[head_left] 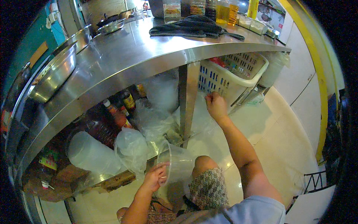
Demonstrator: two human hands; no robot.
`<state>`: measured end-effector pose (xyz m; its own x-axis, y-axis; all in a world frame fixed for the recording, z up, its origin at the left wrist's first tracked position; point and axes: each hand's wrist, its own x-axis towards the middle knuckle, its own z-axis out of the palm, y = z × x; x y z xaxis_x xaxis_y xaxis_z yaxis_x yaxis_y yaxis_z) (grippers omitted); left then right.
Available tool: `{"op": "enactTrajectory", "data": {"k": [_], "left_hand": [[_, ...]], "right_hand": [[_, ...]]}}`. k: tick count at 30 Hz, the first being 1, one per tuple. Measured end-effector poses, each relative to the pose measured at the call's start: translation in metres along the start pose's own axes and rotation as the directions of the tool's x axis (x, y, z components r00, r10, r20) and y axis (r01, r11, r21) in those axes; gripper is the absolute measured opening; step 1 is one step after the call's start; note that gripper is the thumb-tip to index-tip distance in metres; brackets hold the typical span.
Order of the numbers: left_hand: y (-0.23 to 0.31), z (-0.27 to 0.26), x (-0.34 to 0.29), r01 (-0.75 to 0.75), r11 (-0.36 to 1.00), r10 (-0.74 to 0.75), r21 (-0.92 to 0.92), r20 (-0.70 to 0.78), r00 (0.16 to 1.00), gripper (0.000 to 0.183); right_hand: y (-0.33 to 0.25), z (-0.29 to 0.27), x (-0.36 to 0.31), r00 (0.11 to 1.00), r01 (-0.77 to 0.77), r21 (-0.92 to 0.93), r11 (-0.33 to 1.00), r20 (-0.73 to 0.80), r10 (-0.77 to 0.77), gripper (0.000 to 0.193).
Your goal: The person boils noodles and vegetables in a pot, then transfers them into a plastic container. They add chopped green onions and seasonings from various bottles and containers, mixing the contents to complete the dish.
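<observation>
Fingers of the left hand (153,178) clasped the rim of a clear plastic tub (181,158), tilted beside the right knee (205,163) with its round mouth turned leftward. Such thin, smooth walls probably called for a light but steady hold on the lip, so nothing flexed or slipped. A crinkled, filmy bag (131,145) slumped to its left. The right hand (217,105) hung by a slotted white basket (244,83), fingers bunched narrowly; whether they pinched anything, I could not tell. Above, the glossy steel tabletop (126,43) bore a limp, dark towel (190,28).
</observation>
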<state>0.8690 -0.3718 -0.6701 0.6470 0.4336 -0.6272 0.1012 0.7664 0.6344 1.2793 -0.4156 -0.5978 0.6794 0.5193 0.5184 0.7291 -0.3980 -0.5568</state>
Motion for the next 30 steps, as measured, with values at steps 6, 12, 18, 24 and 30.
{"op": "enactTrajectory", "data": {"k": [6,12,18,24,30], "left_hand": [[-0.002,0.005,0.009,0.012,0.998,-0.015,0.058,0.051,0.999,0.03],[0.003,0.007,0.006,0.011,0.998,-0.017,0.063,0.097,0.995,0.03],[0.007,0.009,-0.001,-0.003,1.0,0.001,0.022,0.124,0.992,0.031],[0.011,0.01,-0.005,0.003,0.999,-0.008,0.05,0.111,0.994,0.032],[0.006,0.002,-0.004,-0.006,0.997,0.003,0.079,0.043,0.999,0.03]], "right_hand": [[0.018,0.024,0.007,0.995,0.064,-0.177,0.982,0.082,-0.05,0.022],[0.075,0.06,-0.001,0.975,0.168,-0.408,0.897,0.203,-0.091,0.014],[0.079,0.083,0.008,0.95,-0.062,-0.5,0.864,0.235,0.204,0.016],[0.051,0.087,0.003,0.926,-0.058,-0.479,0.876,0.303,0.227,0.018],[0.064,0.089,0.0,0.851,-0.115,-0.563,0.818,0.369,0.373,0.023]]}}
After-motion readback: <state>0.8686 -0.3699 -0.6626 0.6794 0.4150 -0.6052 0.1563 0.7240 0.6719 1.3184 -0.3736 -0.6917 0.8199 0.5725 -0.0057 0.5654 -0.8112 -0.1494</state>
